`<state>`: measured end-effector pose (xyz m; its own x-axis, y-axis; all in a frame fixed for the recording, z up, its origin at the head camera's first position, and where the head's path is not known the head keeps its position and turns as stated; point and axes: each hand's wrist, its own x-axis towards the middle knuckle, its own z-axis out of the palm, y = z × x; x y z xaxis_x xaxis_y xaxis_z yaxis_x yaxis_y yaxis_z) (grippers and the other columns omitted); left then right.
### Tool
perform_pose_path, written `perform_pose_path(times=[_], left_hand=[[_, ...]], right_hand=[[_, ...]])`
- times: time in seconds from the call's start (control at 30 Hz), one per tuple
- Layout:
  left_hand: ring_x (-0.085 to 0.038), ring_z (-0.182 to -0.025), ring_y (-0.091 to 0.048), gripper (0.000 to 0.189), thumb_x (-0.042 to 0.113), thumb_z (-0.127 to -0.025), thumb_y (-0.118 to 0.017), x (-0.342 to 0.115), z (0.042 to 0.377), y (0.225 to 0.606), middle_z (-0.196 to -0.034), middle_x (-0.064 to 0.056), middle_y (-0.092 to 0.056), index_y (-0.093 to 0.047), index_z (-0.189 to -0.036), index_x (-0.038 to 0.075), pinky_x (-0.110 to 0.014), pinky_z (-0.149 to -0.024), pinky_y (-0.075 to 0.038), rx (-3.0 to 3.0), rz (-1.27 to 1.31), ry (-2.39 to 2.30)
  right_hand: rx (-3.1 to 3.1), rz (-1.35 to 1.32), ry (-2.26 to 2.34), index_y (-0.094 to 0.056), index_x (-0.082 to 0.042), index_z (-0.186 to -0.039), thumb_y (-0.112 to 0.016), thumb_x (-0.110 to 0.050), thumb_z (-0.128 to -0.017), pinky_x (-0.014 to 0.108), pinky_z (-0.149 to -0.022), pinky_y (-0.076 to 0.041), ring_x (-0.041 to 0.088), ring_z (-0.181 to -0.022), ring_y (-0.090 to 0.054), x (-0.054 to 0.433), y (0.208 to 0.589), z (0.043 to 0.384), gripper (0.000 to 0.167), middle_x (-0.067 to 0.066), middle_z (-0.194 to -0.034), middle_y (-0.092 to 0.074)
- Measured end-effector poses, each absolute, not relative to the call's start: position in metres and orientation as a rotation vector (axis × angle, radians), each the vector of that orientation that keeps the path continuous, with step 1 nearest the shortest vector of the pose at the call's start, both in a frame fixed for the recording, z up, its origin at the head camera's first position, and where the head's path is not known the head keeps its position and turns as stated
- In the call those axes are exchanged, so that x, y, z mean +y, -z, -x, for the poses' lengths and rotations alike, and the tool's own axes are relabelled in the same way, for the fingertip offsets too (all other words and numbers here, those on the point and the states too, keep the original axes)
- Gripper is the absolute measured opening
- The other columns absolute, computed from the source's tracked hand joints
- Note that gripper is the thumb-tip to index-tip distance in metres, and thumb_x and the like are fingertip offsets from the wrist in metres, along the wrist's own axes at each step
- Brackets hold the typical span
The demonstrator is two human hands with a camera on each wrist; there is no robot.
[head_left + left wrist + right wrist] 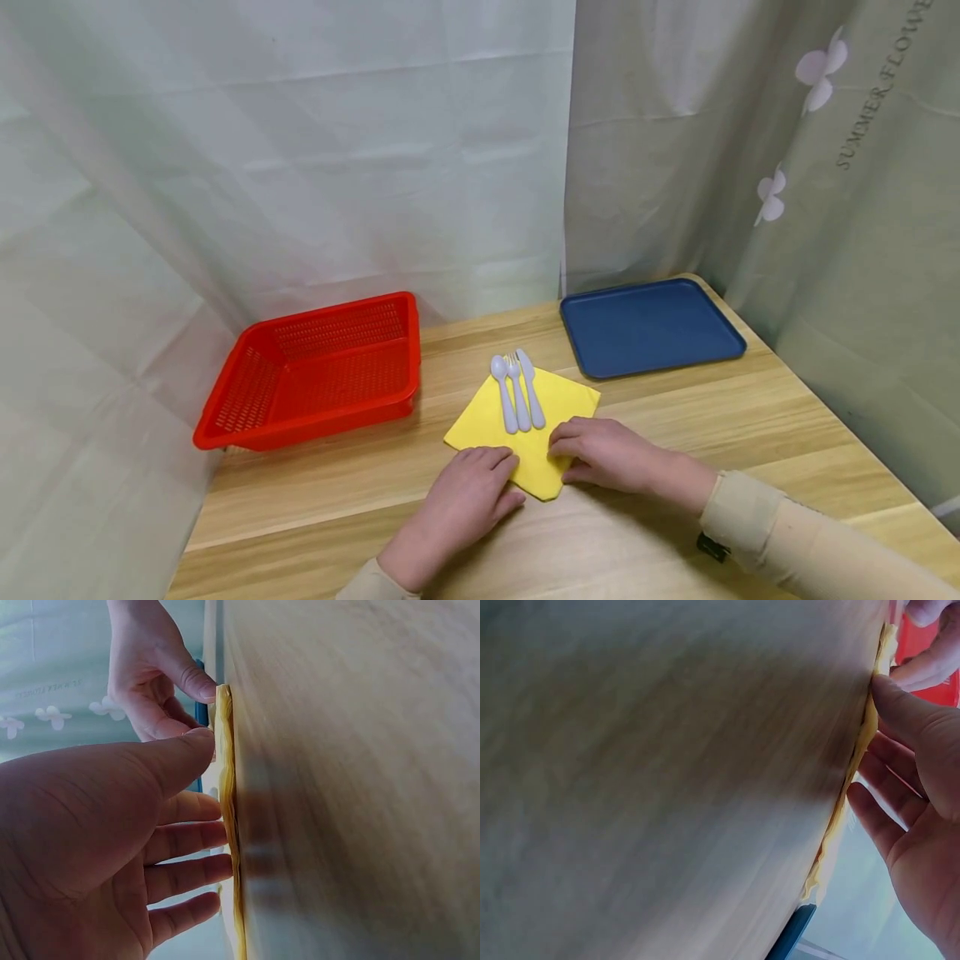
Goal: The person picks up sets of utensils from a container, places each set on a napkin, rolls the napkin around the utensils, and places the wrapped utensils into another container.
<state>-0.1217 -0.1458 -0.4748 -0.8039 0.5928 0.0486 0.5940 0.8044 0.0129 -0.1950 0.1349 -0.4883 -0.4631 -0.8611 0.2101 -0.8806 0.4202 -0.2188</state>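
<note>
A yellow napkin (pixel 480 417) lies flat on the table, turned with one corner toward me. On it rest a light grey spoon (pixel 505 392), fork (pixel 517 392) and knife (pixel 532 387), side by side with handles toward me. My left hand (pixel 471 492) touches the napkin's near left edge, its fingers fairly straight in the left wrist view. Along the near right edge rests my right hand (pixel 603 454). In the right wrist view its thumb (pixel 900 701) meets the napkin's edge and the other fingers are loosely extended. Neither hand touches the cutlery.
A red plastic basket (pixel 307 432) with perforated walls stands at the left. The flat blue tray (pixel 652 329) lies at the back right corner of the wooden table (pixel 780 442). Pale curtains (pixel 337 167) hang close behind and beside the table.
</note>
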Motion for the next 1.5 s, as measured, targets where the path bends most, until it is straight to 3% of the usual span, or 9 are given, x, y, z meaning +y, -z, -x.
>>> perform_pose_path(times=[0.27, 0.53, 0.97, 1.23, 1.5], left_hand=[[-0.025, -0.130, -0.065, 0.044, 0.044, -0.108, -0.072, -0.146, 0.122, 0.476, -0.139, -0.005, -0.070, -0.074, -0.135, 0.010, -0.043, -0.115, -0.050, -2.927, 0.979, 0.035], [-0.024, -0.122, -0.066, 0.036, 0.044, -0.107, -0.074, -0.145, 0.124, 0.477, -0.132, -0.004, -0.070, -0.075, -0.125, 0.013, -0.042, -0.111, -0.053, -2.896, 0.982, 0.041], [-0.021, -0.107, -0.065, 0.035, 0.047, -0.099, -0.084, -0.142, 0.135, 0.475, -0.117, 0.000, -0.068, -0.075, -0.113, 0.017, -0.042, -0.103, -0.055, -2.898, 0.979, 0.019], [-0.018, -0.095, -0.063, 0.028, 0.040, -0.092, -0.092, -0.137, 0.145, 0.474, -0.106, 0.004, -0.068, -0.075, -0.105, 0.021, -0.042, -0.093, -0.057, -2.870, 0.944, -0.014], [-0.019, -0.084, -0.065, 0.017, 0.030, -0.097, -0.087, -0.134, 0.152, 0.476, -0.097, 0.003, -0.070, -0.074, -0.094, 0.020, -0.039, -0.080, -0.058, -2.801, 0.926, 0.024]], right_hand=[[-2.560, -1.594, -0.447, -0.081, -0.015, -0.110, -0.090, -0.022, -0.095, 0.038, -0.101, -0.060, 0.012, -0.111, -0.068, 0.133, 0.489, 0.194, 0.019, -0.003, -0.120, -0.072], [-2.497, -1.560, -0.449, -0.077, -0.017, -0.102, -0.089, -0.016, -0.095, 0.027, -0.081, -0.058, 0.012, -0.097, -0.063, 0.129, 0.494, 0.195, 0.014, -0.007, -0.111, -0.070], [-2.520, -1.507, -0.528, -0.071, -0.020, -0.095, -0.087, -0.017, -0.097, 0.026, -0.074, -0.054, 0.009, -0.087, -0.059, 0.125, 0.490, 0.196, 0.016, -0.009, -0.100, -0.066], [-2.518, -1.453, -0.631, -0.074, -0.021, -0.097, -0.086, -0.012, -0.098, 0.027, -0.076, -0.058, 0.005, -0.086, -0.062, 0.122, 0.484, 0.203, 0.015, -0.010, -0.096, -0.069], [-2.614, -1.391, -0.689, -0.076, -0.020, -0.102, -0.084, -0.013, -0.100, 0.031, -0.082, -0.061, 0.004, -0.091, -0.066, 0.121, 0.479, 0.207, 0.011, -0.012, -0.101, -0.072]])
